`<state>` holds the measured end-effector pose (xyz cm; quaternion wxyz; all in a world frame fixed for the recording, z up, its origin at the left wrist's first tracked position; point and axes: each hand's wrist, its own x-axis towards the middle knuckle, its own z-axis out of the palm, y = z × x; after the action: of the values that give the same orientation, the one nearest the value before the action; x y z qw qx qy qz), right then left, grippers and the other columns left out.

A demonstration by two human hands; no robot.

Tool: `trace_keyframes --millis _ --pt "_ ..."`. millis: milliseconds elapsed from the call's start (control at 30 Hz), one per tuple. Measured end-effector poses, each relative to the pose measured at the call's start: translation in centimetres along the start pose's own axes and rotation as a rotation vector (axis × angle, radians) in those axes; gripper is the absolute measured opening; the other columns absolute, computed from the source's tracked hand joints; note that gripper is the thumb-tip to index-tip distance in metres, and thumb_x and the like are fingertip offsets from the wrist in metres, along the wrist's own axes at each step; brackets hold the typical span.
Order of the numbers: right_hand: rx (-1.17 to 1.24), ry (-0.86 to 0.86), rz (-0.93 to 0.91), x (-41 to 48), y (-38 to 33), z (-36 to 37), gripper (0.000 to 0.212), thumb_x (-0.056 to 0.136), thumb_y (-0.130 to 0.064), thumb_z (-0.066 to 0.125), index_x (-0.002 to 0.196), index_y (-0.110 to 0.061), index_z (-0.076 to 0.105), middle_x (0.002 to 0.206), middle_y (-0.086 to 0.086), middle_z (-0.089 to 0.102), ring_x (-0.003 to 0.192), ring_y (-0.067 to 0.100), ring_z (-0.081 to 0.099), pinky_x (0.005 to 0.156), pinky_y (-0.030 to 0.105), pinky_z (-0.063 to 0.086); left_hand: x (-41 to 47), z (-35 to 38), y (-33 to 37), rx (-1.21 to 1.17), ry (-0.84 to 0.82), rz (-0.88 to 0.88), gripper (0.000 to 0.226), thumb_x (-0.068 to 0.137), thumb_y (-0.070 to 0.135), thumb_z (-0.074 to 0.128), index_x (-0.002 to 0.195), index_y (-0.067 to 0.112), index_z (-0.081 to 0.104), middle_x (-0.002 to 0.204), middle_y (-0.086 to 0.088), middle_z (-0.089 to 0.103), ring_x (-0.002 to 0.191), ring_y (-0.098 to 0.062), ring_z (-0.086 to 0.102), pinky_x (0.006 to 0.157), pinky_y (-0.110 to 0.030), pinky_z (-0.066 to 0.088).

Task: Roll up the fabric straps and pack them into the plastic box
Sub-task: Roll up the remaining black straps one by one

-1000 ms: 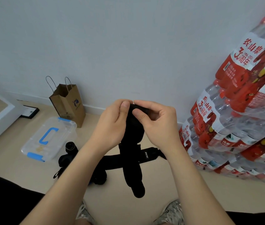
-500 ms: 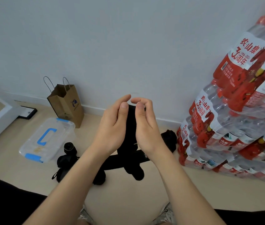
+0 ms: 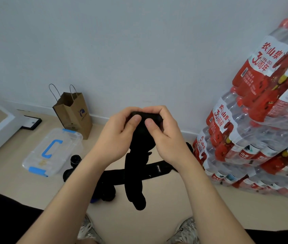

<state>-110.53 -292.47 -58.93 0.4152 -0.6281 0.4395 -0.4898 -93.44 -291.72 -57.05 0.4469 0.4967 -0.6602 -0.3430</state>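
I hold the long black fabric strap (image 3: 134, 175) up in the air, to the right of the clear plastic box with blue handle and clips (image 3: 65, 147). My left hand (image 3: 116, 138) and right hand (image 3: 166, 140) both curl round its top end, thumbs pressing a small started roll, while most of it hangs loose. I judge the rolling barely begun. A second black strap (image 3: 151, 171) lies flat on the beige floor (image 3: 12, 178) right of the box, whose lid is on. A brown paper bag (image 3: 72, 115) stands behind the box against the pale wall (image 3: 139, 50), and stacked packs of bottled water (image 3: 256, 131) are far to its right.
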Motion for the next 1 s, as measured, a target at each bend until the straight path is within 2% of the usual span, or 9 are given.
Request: trace_keyframes --millis 133,333,467,567,667,733,800,900,1000 --pt "-0.098 0.050 0.020 0.1 -0.1 -0.1 0.027 0.107 -0.051 0.052 0.115 -0.027 0.058 0.104 -0.016 0.069 0.100 0.006 0.069 0.085 0.032 0.056 0.1 -0.2 -0.3 -0.043 -0.046 0.013 0.031 0.113 0.005 0.048 0.127 0.021 0.071 0.113 0.004 0.079 0.110 -0.016 0.074 0.098 -0.038 0.060" --pt "-0.111 0.025 -0.083 -0.1 0.4 0.1 0.010 0.109 -0.031 0.056 0.117 -0.026 0.056 0.102 -0.015 0.068 0.100 0.012 0.068 0.087 0.034 0.057 -0.2 0.7 0.3 -0.014 -0.055 -0.022 0.027 0.116 0.021 0.047 0.128 0.019 0.070 0.113 0.006 0.078 0.107 -0.008 0.072 0.091 -0.027 0.057" --pt "-0.083 0.100 -0.063 -0.3 0.1 1.3 0.024 0.110 -0.045 0.045 0.111 -0.023 0.054 0.094 -0.011 0.066 0.087 0.012 0.064 0.078 0.036 0.055 -0.1 0.4 0.3 -0.022 -0.076 -0.012 0.029 0.116 0.013 0.046 0.129 0.016 0.071 0.111 0.004 0.079 0.104 -0.011 0.074 0.088 -0.029 0.058" --pt "-0.190 0.135 -0.078 -0.3 0.3 1.3 0.027 0.112 -0.044 0.039 0.109 -0.020 0.050 0.095 -0.011 0.064 0.079 0.009 0.061 0.068 0.027 0.048 -0.4 0.9 0.1 -0.061 -0.075 -0.050 0.030 0.115 0.011 0.045 0.134 0.017 0.068 0.117 0.005 0.077 0.107 -0.009 0.072 0.090 -0.029 0.055" --pt "-0.203 0.114 -0.119 -0.4 0.2 1.0 0.019 0.113 -0.032 0.039 0.114 -0.018 0.051 0.099 -0.014 0.064 0.085 0.008 0.061 0.073 0.028 0.048 -0.4 1.4 -0.1 -0.121 -0.029 -0.127 0.033 0.116 0.025 0.044 0.142 0.019 0.063 0.126 0.005 0.075 0.118 -0.011 0.070 0.103 -0.037 0.055" --pt "-0.167 0.081 -0.105 -0.4 0.0 0.9 0.017 0.112 -0.027 0.038 0.117 -0.018 0.052 0.103 -0.022 0.064 0.093 0.003 0.062 0.080 0.024 0.050 -0.2 1.1 -0.3 -0.081 -0.011 -0.112 0.031 0.116 0.031 0.045 0.128 0.019 0.070 0.111 0.008 0.078 0.104 -0.007 0.072 0.092 -0.036 0.057" --pt "-0.120 0.049 -0.047 -0.5 0.0 0.9 0.018 0.110 -0.029 0.039 0.119 -0.020 0.052 0.104 -0.017 0.064 0.096 0.007 0.063 0.087 0.033 0.054 -0.1 0.6 -0.5 -0.048 -0.008 -0.097 0.027 0.115 0.029 0.049 0.115 0.019 0.073 0.096 0.008 0.078 0.088 -0.006 0.072 0.080 -0.032 0.056" --pt "-0.081 0.052 0.022 -0.5 0.0 0.8 0.023 0.112 -0.043 0.042 0.115 -0.022 0.053 0.095 -0.008 0.063 0.084 0.015 0.062 0.080 0.053 0.055 0.0 0.1 -0.6 -0.115 -0.034 -0.072 0.019 0.114 0.017 0.052 0.122 0.014 0.070 0.106 -0.001 0.079 0.099 -0.015 0.076 0.088 -0.036 0.061" --pt "-0.151 0.097 -0.015 -0.2 0.0 0.5 0.022 0.113 -0.042 0.047 0.114 -0.022 0.056 0.098 -0.013 0.067 0.092 0.009 0.067 0.087 0.054 0.056 -0.3 0.4 -0.4 -0.159 -0.053 -0.049 0.021 0.114 0.011 0.051 0.128 0.015 0.065 0.116 -0.007 0.075 0.106 -0.025 0.075 0.096 -0.044 0.062"
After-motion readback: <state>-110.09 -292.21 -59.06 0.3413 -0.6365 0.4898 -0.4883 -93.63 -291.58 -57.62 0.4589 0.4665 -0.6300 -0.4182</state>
